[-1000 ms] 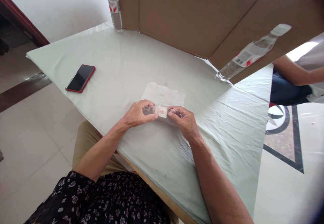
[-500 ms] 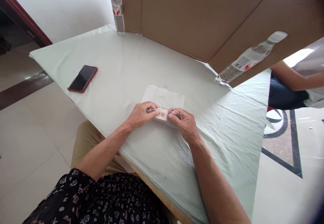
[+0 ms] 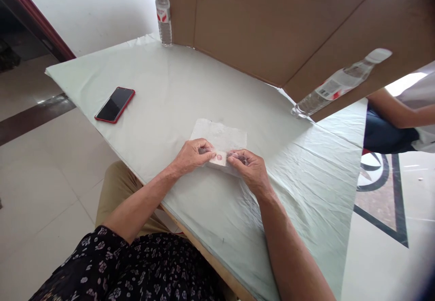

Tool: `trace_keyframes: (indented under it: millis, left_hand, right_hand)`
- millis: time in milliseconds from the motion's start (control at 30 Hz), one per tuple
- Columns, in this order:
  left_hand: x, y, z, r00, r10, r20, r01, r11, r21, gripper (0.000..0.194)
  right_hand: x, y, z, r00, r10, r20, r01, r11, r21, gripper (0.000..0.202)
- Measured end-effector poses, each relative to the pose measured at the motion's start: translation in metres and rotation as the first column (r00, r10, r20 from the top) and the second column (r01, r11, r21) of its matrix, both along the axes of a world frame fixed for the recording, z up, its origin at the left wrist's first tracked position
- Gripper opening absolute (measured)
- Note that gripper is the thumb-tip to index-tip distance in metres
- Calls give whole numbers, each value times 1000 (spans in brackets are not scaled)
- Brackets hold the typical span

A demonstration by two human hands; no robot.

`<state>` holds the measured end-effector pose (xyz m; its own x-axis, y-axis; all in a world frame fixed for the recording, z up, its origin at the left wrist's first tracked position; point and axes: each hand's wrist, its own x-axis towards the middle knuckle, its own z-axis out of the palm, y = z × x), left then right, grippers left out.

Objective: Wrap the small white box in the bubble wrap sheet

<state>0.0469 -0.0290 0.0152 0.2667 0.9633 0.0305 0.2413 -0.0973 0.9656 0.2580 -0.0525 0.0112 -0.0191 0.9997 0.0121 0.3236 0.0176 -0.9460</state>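
Note:
Between my two hands is a small pale rectangular piece (image 3: 220,157) with a reddish round mark; its exact kind I cannot make out. My left hand (image 3: 193,155) pinches its left end between thumb and fingers. On the right end, my right hand (image 3: 250,167) has a similar pinch, with the thumb on the near side. Under and behind it a thin whitish sheet (image 3: 220,132), like paper or thin wrap, lies on the table, partly covered by my hands.
A phone in a red case (image 3: 115,104) lies at left on the pale green tablecloth (image 3: 163,88). Tall brown cardboard (image 3: 254,20) stands behind, with one water bottle (image 3: 164,15) at its left and another bottle (image 3: 340,85) at its right. Another person's arm (image 3: 397,108) shows at far right.
The whole view has shifted slightly, so things sit a little further right. Both hands keep their hold on the pale piece, whose marked face now looks tipped slightly differently.

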Motion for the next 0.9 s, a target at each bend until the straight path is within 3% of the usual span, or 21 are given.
trace_keyframes:
  millis: [67,167,233,300,400,500,767,900]
  left_hand:
    - [0,-1,2,1000,10,-19,-11,1000,-22,20]
    - [0,-2,5,999,23,-31,-24,999,-44,18]
    - [0,-3,6,999,24,-32,-25,998,-53,18]
    - [0,-3,6,999,19,-29,-20,998,-52,19]
    - [0,-2,3,1000,-6,-18,5,1000,-25,20]
    - [-1,-1,0,1000,-18,-17,18,1000,-1,19]
    - [-7,-2,4,997,18,-79,-18,1000,12,17]
    - [-21,-3,7,991,81,-107,-81,997,2,32]
  right_hand:
    - [2,-1,2,993,-55,106,48,996,70,18]
    - [0,-9,12,928,-221,299,119,938,324,15]
    - [-5,-16,22,862,-314,398,69,850,522,10]
    - [-11,-23,31,819,-318,478,-63,777,626,8]
    - [-21,-29,36,773,-163,613,-301,756,581,13]
    - [-27,-28,29,705,-72,706,-423,756,500,20]
    - [-28,-25,16,636,-63,769,-465,765,446,24]
    - [-30,-26,17,597,-50,801,-467,789,398,27]
